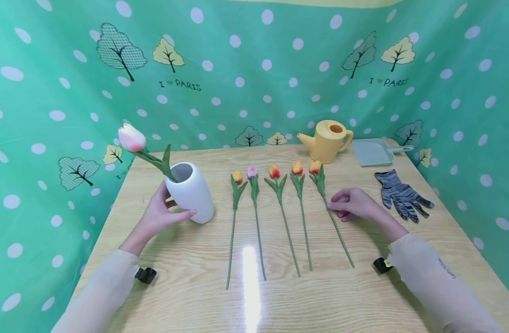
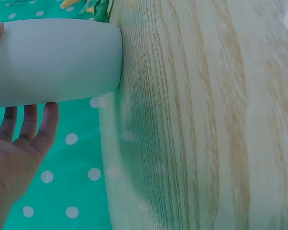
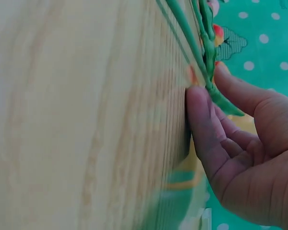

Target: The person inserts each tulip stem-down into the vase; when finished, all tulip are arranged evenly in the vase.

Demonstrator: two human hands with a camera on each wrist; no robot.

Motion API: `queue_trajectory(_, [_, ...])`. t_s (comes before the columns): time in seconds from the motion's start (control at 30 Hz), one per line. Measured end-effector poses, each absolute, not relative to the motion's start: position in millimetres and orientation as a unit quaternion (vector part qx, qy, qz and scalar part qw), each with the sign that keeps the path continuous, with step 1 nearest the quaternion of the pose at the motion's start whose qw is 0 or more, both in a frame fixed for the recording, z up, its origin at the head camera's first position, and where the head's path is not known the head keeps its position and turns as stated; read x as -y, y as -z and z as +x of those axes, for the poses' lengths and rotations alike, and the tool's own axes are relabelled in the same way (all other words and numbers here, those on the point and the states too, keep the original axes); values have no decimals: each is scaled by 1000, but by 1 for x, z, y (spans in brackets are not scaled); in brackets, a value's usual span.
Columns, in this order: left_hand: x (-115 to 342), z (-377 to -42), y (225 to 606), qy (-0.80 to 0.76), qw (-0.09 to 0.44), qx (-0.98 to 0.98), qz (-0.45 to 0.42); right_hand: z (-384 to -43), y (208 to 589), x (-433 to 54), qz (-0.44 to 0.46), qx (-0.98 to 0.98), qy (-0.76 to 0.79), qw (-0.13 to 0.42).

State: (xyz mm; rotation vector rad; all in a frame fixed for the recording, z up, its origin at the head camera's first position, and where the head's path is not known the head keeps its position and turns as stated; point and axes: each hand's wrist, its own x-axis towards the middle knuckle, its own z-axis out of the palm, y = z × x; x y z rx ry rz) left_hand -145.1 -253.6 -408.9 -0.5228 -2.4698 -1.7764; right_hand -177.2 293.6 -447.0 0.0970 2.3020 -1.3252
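Observation:
A white vase (image 1: 194,196) stands on the table at the left, with one pink-and-white tulip (image 1: 132,138) leaning out of its mouth to the left. My left hand (image 1: 160,213) grips the vase's side, thumb in front and fingers behind; the left wrist view shows the fingertips against the vase wall (image 2: 57,60). At the right of the row of tulips, my right hand (image 1: 351,203) pinches the stem of an orange-red tulip (image 1: 315,167). Close up, thumb and forefinger meet at the green stem (image 3: 182,24), low over the tabletop.
To the left of that stem lie several more tulips, among them a yellow one (image 1: 237,176) and a pink one (image 1: 252,172). Behind stand a yellow watering can (image 1: 326,141) and a grey-green dustpan (image 1: 372,152). A striped glove (image 1: 400,194) lies at the right.

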Motion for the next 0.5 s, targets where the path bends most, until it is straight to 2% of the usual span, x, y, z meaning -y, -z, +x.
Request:
queue_trajectory(0.2, [256,-150,414,572,25,802,-170,-184,450,-299,50,-820,500,273])
queue_trajectory(0.37, [263,-158,429,567,28,806,-168,-186,446,-292,44,-835,472,280])
queue_trajectory(0.5, [259,-153,424,574,27,800,-171,-187,448,-288,47,-842,458,281])
